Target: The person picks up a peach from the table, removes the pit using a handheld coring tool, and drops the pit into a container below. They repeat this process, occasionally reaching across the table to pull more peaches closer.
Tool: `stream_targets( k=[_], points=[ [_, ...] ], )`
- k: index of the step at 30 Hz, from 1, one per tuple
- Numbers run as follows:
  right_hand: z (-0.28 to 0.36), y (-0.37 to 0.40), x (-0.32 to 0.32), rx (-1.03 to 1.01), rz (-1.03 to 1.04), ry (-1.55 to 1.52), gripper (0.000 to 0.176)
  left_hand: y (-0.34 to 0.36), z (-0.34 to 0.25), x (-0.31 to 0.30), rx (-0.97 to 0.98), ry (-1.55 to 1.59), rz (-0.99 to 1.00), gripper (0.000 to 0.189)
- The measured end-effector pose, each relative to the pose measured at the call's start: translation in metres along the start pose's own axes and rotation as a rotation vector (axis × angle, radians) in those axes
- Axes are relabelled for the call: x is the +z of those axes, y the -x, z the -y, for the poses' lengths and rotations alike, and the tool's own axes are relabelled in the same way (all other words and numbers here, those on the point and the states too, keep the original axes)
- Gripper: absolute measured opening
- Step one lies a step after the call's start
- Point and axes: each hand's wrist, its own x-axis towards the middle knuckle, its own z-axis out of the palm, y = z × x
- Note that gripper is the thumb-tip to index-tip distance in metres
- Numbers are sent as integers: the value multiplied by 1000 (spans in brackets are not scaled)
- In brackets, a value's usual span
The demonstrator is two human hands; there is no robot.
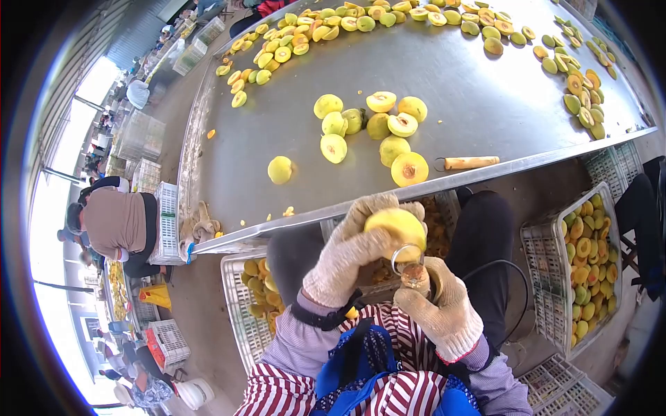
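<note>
Both my hands wear pale knitted gloves, close together in front of the metal table's near edge. My left hand (350,253) is closed around a yellow fruit half (399,230). In my right hand (444,305) is a tool with a wooden handle (415,277) and a metal ring (404,255); the ring is at the fruit's lower side. Beyond my hands, several yellow-green fruits and halves lie on the table, among them a cut half with a brown centre (409,169). A second wooden-handled tool (472,162) rests near the edge.
More fruit halves (298,36) line the far side of the metal table (243,152). A crate of fruit (548,270) stands at the right, another crate (239,305) left of my legs. A glove (201,225) lies at the table's left corner. A person (118,218) sits further left.
</note>
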Motion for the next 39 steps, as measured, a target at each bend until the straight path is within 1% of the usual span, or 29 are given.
stream_targets(
  k=[1,2,3,5,6,7,9,10,11,12,13,14,15,17,18,19,21,22,26,28,30,31,32,33,34,35,37,38,39],
  points=[
    [-2,2,-1,-1,-2,3,41,7,2,3,-19,-64,-12,66],
    [-5,5,-2,24,-7,-14,40,13,1,-1,-31,-206,-45,67],
    [-7,6,-2,48,-10,-31,40,16,-3,-4,-30,-205,-43,67],
    [-8,9,-2,22,-43,-7,36,21,-12,-9,-120,-592,32,64],
    [-8,10,-2,26,-59,-13,35,22,-16,-13,-215,-594,80,58],
    [-8,10,-1,30,-73,-21,34,24,-15,-13,-211,-596,73,58],
    [-4,12,3,-2,-93,-32,31,31,-7,-10,-122,-354,-42,48],
    [0,13,3,-40,-76,107,31,32,-3,-12,-70,-92,-62,42],
    [2,13,3,-80,-61,249,31,33,-2,-10,-66,-93,-62,42],
    [0,12,7,-127,-83,252,28,33,-3,-7,-26,-15,-70,45],
    [-1,12,8,-126,-81,254,28,35,-2,-3,13,64,-78,47],
    [-1,13,8,-133,-44,315,27,38,-4,5,9,11,-139,52],
    [-1,12,8,-140,-8,375,26,37,1,6,9,11,-139,52],
    [0,12,11,-168,-29,364,25,37,12,7,131,104,-143,61],
    [-3,12,12,-169,-31,364,25,38,14,7,124,80,-134,61],
    [-5,12,12,-171,-33,364,25,40,15,9,121,79,-134,61],
    [-1,13,16,-173,-71,344,26,41,16,15,148,95,-93,51],
    [1,14,17,-176,-107,324,28,43,16,18,146,94,-92,51],
    [-2,15,14,-143,-80,329,31,45,21,28,206,33,-104,51],
    [-6,17,15,-166,-77,445,36,47,26,31,226,18,-112,51],
    [-5,19,14,-125,-41,432,36,51,33,34,338,-38,-108,55],
    [-5,20,13,-89,0,423,36,51,33,37,337,-36,-107,55],
    [-5,19,12,-88,-4,423,36,51,31,41,420,-165,-125,57],
    [-7,19,13,-30,42,251,32,51,31,43,500,-293,-146,58],
    [-7,19,12,27,87,80,29,46,33,37,601,-366,-107,57],
    [-7,19,11,29,86,81,29,45,31,35,600,-364,-107,57],
    [-7,19,4,249,209,-191,28,42,27,32,691,-719,-85,52],
    [-4,20,1,338,244,-261,30,38,27,33,759,-780,-85,48],
    [-1,21,-5,341,240,-262,30,36,26,33,755,-778,-82,48]
  ],
)
